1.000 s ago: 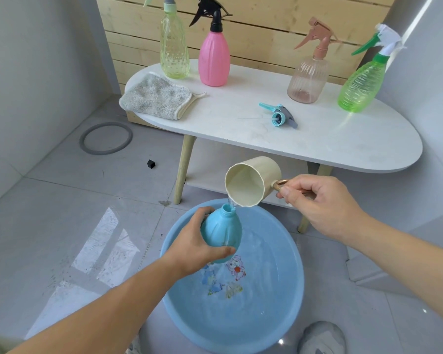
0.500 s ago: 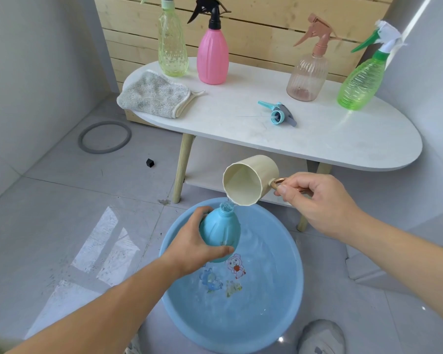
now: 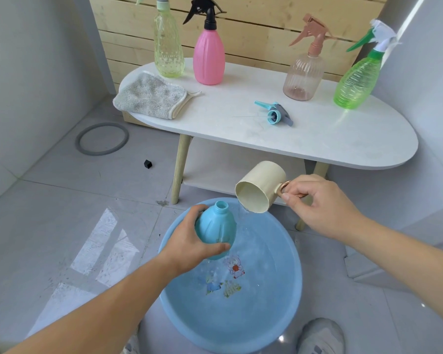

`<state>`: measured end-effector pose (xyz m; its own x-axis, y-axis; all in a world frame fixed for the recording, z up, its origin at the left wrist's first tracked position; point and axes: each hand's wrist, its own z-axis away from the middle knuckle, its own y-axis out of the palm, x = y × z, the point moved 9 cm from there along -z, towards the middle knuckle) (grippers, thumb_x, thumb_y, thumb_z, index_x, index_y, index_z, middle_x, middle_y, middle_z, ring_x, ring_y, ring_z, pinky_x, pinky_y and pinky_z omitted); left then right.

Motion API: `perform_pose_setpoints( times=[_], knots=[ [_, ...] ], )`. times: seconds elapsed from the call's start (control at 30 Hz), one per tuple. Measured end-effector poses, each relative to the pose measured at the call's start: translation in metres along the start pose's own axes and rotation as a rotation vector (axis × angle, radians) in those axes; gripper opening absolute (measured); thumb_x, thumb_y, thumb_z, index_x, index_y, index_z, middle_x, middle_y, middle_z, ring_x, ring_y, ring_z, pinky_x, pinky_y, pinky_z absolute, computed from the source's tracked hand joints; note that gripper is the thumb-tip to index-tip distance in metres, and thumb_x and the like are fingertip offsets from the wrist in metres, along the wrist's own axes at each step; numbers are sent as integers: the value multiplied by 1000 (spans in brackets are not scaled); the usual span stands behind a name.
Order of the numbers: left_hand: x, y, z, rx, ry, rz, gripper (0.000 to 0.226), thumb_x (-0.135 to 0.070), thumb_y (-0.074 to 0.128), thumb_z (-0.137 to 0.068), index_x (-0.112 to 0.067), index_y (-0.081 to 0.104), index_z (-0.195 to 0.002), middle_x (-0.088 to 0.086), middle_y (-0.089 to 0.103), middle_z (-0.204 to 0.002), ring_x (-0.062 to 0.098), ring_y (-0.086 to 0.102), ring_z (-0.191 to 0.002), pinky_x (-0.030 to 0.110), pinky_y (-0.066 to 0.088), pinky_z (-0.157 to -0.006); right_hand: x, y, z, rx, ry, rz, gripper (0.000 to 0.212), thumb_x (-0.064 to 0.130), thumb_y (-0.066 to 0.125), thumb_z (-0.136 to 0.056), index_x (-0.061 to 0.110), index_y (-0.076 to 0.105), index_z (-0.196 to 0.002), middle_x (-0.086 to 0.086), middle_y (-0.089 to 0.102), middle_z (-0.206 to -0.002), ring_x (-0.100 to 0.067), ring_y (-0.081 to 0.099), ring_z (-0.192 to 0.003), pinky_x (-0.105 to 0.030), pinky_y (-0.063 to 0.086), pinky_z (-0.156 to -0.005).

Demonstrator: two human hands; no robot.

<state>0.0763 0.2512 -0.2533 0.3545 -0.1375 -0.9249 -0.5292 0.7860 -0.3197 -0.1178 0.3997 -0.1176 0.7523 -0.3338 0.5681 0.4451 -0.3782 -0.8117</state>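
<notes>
My left hand (image 3: 189,241) grips a light blue bottle (image 3: 216,229) without its cap, held upright over a blue basin (image 3: 287,310) of water on the floor. My right hand (image 3: 315,203) pinches the copper handle of a cream scoop cup (image 3: 258,191), tipped on its side with its mouth facing me. The cup's rim hangs just right of the bottle's open neck, and a thin trickle of water falls from it into the basin. The bottle's blue spray head (image 3: 274,114) lies on the white table (image 3: 330,139).
On the table stand a yellow-green bottle (image 3: 168,47), a pink bottle (image 3: 209,56), a brownish clear bottle (image 3: 304,75) and a green bottle (image 3: 356,80), beside a grey cloth (image 3: 151,95). A grey ring (image 3: 101,139) and small black piece (image 3: 147,164) lie on the floor. A shoe (image 3: 322,335) sits by the basin.
The cup has shifted right and away from the bottle's neck, so its water now drips into the basin beside the bottle. The bottle has stayed in my left hand.
</notes>
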Motion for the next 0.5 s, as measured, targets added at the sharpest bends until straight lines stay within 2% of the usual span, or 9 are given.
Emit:
perform_pose_setpoints(
  times=[0.07, 0.2, 0.33, 0.5],
  knots=[
    [-2, 1, 0, 1, 1, -5, 82, -26, 96, -65, -41, 45, -127, -13, 61, -117, 10, 65, -104, 31, 60, -84, 3, -3, 0, -28, -69, 65, 12, 20, 68, -90, 17, 75, -80, 10, 68, -90, -20, 58, -94, -40, 48, -87],
    [-7, 4, 0, 21, 6, -4, 83, -26, 96, -66, -39, 45, -130, -11, 61, -118, 11, 66, -103, 33, 63, -80, 10, -9, 3, -77, -226, 163, 28, 35, 56, -89, 15, 70, -76, 8, 67, -88, -21, 56, -92, -31, 45, -85],
    [-12, 6, 0, 34, 15, -17, 84, -28, 96, -65, -39, 45, -131, -11, 61, -118, 12, 67, -103, 34, 63, -78, 21, -16, 8, -124, -387, 248, 30, 33, 56, -91, 11, 65, -72, 4, 67, -89, -24, 56, -92, -32, 45, -85],
    [-31, 5, 0, 35, 50, -43, 78, -21, 94, -69, -36, 46, -129, -11, 62, -113, 0, 67, -92, 19, 58, -68, 32, -31, 16, -169, -509, 328, 27, 26, 59, -91, 8, 65, -72, 0, 65, -91, -27, 55, -97, -31, 43, -90]
  ],
)
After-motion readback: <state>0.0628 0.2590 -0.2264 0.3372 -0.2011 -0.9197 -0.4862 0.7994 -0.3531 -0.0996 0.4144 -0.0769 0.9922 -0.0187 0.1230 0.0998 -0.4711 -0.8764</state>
